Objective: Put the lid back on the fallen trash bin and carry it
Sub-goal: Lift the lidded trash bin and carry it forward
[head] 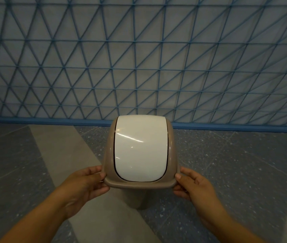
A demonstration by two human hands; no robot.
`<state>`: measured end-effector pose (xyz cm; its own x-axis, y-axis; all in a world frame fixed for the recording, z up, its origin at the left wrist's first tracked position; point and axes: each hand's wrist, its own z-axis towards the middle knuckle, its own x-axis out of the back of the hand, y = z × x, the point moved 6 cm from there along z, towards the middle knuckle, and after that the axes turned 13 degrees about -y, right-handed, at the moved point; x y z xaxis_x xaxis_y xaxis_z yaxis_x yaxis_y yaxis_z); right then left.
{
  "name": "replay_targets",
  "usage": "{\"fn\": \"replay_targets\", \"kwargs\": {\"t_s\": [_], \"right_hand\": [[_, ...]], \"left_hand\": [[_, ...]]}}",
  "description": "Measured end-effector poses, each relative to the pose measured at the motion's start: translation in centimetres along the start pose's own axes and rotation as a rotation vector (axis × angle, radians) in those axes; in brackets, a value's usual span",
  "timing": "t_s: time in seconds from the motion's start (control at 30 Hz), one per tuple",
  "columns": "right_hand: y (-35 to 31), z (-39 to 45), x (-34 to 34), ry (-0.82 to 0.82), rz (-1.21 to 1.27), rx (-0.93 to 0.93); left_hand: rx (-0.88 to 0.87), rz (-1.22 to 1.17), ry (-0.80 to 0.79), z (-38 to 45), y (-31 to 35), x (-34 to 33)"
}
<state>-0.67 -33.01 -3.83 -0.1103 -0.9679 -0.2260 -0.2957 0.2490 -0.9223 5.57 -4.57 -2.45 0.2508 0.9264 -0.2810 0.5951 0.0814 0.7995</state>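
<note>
A small beige trash bin (136,199) stands upright in front of me, seen from above. Its domed lid (109,148) sits on top, a beige frame around a glossy white swing flap (140,149). My left hand (84,186) grips the lid's near left rim, thumb on top and fingers underneath. My right hand (193,186) holds the near right rim the same way. Most of the bin's body is hidden under the lid; only its lower part shows between my wrists.
The floor is speckled dark grey tile (235,172) crossed by a pale diagonal band (65,155). Just behind the bin runs a blue baseboard (51,119) under a grey wall covered by a blue triangular lattice (139,58).
</note>
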Motion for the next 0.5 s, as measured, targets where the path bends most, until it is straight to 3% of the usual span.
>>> {"fn": "replay_targets", "kwargs": {"t_s": [0.23,0.5], "right_hand": [[-2.6,2.0,5.0,0.179,-0.013,0.107],[-6.4,7.9,10.7,0.355,0.041,0.203]], "left_hand": [[-0.009,0.066,-0.041,5.5,2.5,-5.8],[-0.073,-0.013,-0.014,13.6,5.1,-11.8]]}}
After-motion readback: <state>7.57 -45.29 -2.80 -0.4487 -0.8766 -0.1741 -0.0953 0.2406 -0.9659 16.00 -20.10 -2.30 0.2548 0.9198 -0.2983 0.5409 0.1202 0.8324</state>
